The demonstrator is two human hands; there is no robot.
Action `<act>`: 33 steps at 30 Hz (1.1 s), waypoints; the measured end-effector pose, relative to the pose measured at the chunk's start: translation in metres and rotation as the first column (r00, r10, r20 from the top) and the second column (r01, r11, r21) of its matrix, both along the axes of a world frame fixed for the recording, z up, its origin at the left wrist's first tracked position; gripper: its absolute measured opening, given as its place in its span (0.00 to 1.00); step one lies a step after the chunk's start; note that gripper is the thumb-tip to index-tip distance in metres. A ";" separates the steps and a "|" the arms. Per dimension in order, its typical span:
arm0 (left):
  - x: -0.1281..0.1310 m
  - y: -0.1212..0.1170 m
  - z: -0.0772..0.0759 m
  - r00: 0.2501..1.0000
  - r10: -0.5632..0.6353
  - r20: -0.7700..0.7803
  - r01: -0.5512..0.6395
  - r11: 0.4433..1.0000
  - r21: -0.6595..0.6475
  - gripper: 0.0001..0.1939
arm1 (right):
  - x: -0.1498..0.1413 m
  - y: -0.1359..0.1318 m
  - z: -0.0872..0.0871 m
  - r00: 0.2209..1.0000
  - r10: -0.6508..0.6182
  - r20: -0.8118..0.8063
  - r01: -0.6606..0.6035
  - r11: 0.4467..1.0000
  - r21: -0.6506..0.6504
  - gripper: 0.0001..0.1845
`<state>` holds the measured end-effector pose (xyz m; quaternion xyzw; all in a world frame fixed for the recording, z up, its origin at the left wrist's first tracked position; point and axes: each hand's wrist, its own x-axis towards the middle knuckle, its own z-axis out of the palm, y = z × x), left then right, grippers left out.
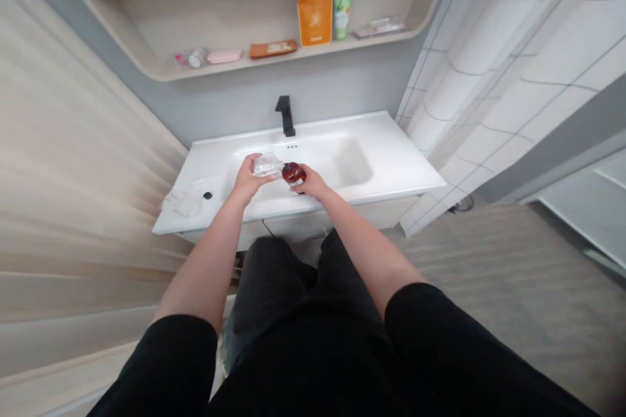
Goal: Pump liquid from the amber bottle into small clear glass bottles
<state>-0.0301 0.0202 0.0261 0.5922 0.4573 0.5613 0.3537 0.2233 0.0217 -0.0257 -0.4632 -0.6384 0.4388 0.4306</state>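
My left hand (248,177) is wrapped round a clear bottle (267,164), which is tilted on its side with its neck toward the right. My right hand (311,182) grips a reddish-brown bottle (293,172) with a pale label partly covered by my fingers. The neck of the clear bottle meets the top of the brown one; whether they touch I cannot tell. Both are held over the front part of the white sink basin (355,159). Left of the basin, a small black cap (208,195) lies on the counter.
Crumpled clear plastic (183,202) lies at the counter's left end. A black faucet (285,116) rises behind the basin. Above, a shelf (229,71) holds an orange pouch (315,13), a green tube (343,6), an orange packet (272,49) and a pink case (225,57).
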 end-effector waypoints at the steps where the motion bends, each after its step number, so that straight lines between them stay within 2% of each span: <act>1: 0.000 0.000 0.000 1.000 -0.002 0.002 0.002 1.000 -0.001 0.47 | 0.000 0.001 -0.001 1.000 0.002 -0.001 -0.002 1.000 -0.001 0.43; 33: 0.001 -0.001 0.008 0.999 -0.044 -0.008 0.044 0.999 -0.009 0.47 | 0.001 0.003 -0.005 1.000 0.011 -0.012 -0.010 1.000 0.021 0.45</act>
